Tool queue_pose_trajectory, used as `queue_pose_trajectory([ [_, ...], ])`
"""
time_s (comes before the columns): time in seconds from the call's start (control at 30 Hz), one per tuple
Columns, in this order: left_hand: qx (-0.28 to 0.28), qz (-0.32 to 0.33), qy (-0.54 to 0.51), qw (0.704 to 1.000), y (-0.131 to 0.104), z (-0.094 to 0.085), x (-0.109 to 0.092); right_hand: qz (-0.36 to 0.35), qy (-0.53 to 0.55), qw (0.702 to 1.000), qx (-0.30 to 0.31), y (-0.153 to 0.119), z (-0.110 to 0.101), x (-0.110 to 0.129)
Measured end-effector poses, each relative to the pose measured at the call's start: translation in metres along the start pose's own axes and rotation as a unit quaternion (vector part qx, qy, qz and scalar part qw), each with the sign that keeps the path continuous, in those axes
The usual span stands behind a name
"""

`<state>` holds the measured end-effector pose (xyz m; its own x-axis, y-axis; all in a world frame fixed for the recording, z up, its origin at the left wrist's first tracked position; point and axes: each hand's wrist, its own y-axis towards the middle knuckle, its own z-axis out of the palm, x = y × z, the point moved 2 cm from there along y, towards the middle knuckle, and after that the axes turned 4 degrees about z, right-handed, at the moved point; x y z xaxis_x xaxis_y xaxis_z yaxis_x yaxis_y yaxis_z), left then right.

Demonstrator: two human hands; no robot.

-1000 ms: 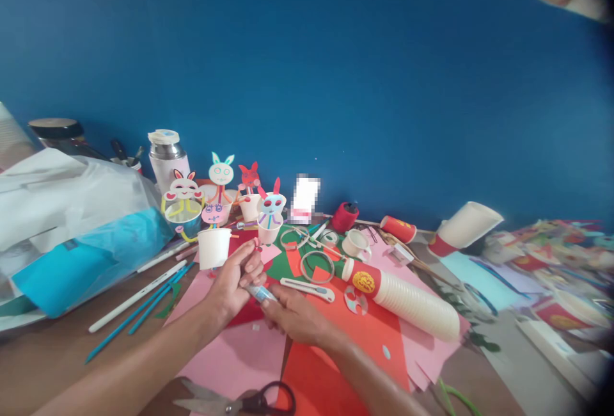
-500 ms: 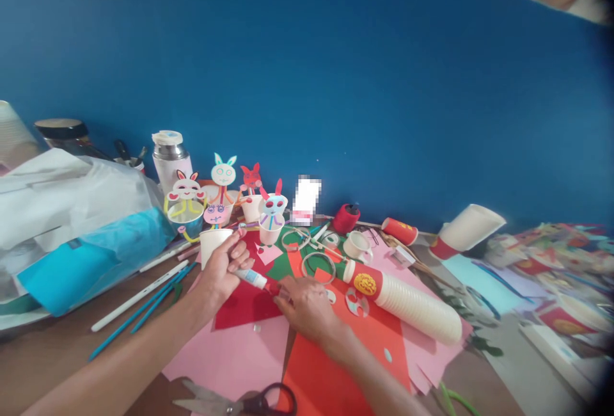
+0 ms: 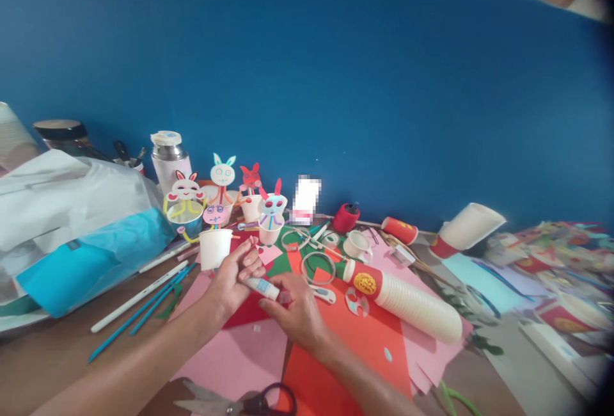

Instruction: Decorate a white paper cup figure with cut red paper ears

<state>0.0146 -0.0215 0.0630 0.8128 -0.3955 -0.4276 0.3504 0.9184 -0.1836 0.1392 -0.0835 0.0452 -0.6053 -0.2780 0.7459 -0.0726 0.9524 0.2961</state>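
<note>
A small white glue tube (image 3: 262,287) with a blue label lies across the fingers of my left hand (image 3: 230,287), which is closed on it. At that hand's raised fingertips shows a small pink scrap (image 3: 253,241). My right hand (image 3: 304,317) closes around the tube's other end, hiding its tip. Both hands are above the red paper (image 3: 247,313) and orange paper (image 3: 355,345). Just beyond my left hand stands a white paper cup (image 3: 214,250) bearing a pink paper face (image 3: 215,214). A white cutter (image 3: 323,294) lies beside my right hand.
Scissors (image 3: 230,405) lie at the near edge. Several paper rabbit figures in cups, such as a blue-faced one (image 3: 273,205), stand behind. A cup stack (image 3: 417,307) lies right, near a tape ring (image 3: 319,268). Blue sticks (image 3: 139,317) and a plastic bag (image 3: 71,192) are left.
My hands have drawn closer together. My right fingers now cover the tube's red end, which showed before. My left hand has shifted right, uncovering more of the white cup.
</note>
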Motion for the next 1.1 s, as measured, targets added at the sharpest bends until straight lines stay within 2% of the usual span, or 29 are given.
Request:
queue_pose_trajectory([
  [0.1,-0.024,0.006,0.049,0.999,-0.001,-0.002,0.003,0.029,0.053,0.998,-0.023,0.001,0.001,-0.005],
  [0.2,-0.038,0.014,0.123,0.992,-0.001,-0.007,0.008,0.079,0.154,0.985,-0.027,0.004,-0.001,-0.011],
  [0.33,0.011,0.009,0.193,0.981,0.0,-0.017,0.017,0.13,0.311,0.941,-0.024,0.008,-0.004,-0.017],
  [0.4,0.043,0.011,0.221,0.974,0.002,-0.023,0.02,0.142,0.346,0.926,-0.046,0.008,-0.005,-0.022],
  [0.5,0.05,0.025,0.277,0.959,0.005,-0.032,0.022,0.168,0.348,0.92,-0.073,0.008,-0.004,-0.032],
  [0.6,0.074,0.023,0.305,0.949,0.005,-0.034,0.024,0.188,0.353,0.916,-0.039,0.009,0.0,-0.039],
  [0.83,0.154,0.006,0.334,0.93,-0.003,-0.03,0.039,0.16,0.245,0.956,0.002,0.013,0.004,-0.036],
  [1.0,0.134,0.023,0.293,0.946,-0.002,-0.027,0.038,0.152,0.229,0.961,0.009,0.013,-0.001,-0.022],
  [1.1,0.097,0.028,0.262,0.96,-0.002,-0.023,0.032,0.138,0.143,0.98,-0.014,0.013,-0.008,-0.019],
])
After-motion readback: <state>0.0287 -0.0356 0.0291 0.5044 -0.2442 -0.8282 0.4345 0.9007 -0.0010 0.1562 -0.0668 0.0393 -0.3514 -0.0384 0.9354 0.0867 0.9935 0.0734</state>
